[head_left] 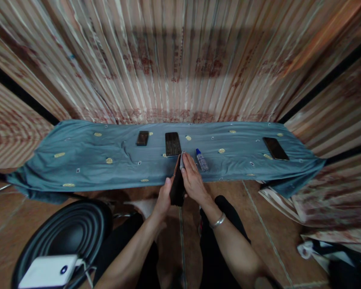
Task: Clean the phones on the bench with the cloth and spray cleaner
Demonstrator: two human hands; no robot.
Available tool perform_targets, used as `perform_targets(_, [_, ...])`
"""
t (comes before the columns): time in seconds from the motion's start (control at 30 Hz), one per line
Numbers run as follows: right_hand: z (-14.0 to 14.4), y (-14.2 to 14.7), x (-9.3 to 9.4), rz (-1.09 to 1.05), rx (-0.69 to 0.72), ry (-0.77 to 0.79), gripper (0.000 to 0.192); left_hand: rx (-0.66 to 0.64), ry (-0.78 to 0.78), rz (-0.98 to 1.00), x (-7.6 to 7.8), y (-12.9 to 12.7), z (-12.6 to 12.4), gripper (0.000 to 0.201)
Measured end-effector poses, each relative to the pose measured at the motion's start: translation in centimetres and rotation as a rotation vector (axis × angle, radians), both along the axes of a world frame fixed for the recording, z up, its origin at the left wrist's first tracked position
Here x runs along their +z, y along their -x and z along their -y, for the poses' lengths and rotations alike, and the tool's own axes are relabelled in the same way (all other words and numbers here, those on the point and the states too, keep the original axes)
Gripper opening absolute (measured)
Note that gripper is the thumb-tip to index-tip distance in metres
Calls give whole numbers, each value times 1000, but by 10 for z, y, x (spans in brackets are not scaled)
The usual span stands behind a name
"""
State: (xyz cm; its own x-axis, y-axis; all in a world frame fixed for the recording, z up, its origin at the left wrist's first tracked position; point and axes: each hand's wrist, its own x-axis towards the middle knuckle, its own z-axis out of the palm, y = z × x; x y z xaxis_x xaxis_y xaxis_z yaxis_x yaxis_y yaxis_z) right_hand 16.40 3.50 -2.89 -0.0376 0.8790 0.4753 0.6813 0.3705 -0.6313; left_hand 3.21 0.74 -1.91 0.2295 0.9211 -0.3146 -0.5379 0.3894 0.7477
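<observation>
While left hand [163, 197] grips phone [177, 184]; right hand [192, 176] perhaps wiping.

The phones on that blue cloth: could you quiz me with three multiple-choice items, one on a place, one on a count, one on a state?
1. Where does the small bottle lie?
A. on the blue cloth, right of the hands
B. on the floor
C. on the stool

2. How many phones lie flat on the cloth?
A. one
B. three
C. five

3. How is the held phone being kept?
A. flat on the cloth
B. on edge between left hand and right hand
C. in a pocket

Answers: 1 A, its blue cap shows beside the right hand; 2 B, two near the middle, one far right; 3 B, both hands grip it.
</observation>
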Motion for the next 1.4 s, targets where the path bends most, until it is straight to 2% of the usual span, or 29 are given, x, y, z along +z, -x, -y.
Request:
perform_targets(0.27, [-2, 0, -10, -40, -14, 23, 52, -25, 11, 64, 16, 2, -4, 56])
perform_targets(0.5, [11, 14, -12, 37, 116, -18, 49, 80, 27, 124, 23, 9, -17, 58])
perform_targets(0.63, [10, 14, -12, 69, 134, -30, 50, 59, 28, 121, 21, 6, -15, 58])
perform_targets(0.8, [2, 2, -7, 60, 70, -4, 51, -35, -12, 119, 14, -3, -6, 58])
perform_targets(0.9, [3, 1, -7, 38, 80, -3, 50, -47, -13, 109, 10, -5, -7, 59])
perform_targets(1.03, [11, 9, -7, 36, 188, -27, 50, 19, -26, 114, 7, -4, -14, 58])
perform_targets(1.13, [19, 16, -7, 46, 266, -57, 49, 78, 24, 93, 8, 0, -20, 56])
perform_targets(1.27, [27, 24, -6, 54, 304, -65, 49, 157, 102, 59, 11, 4, -25, 57])
perform_targets(1.4, [28, 25, -8, 49, 325, -48, 49, 168, 104, 44, 14, 3, -26, 58])
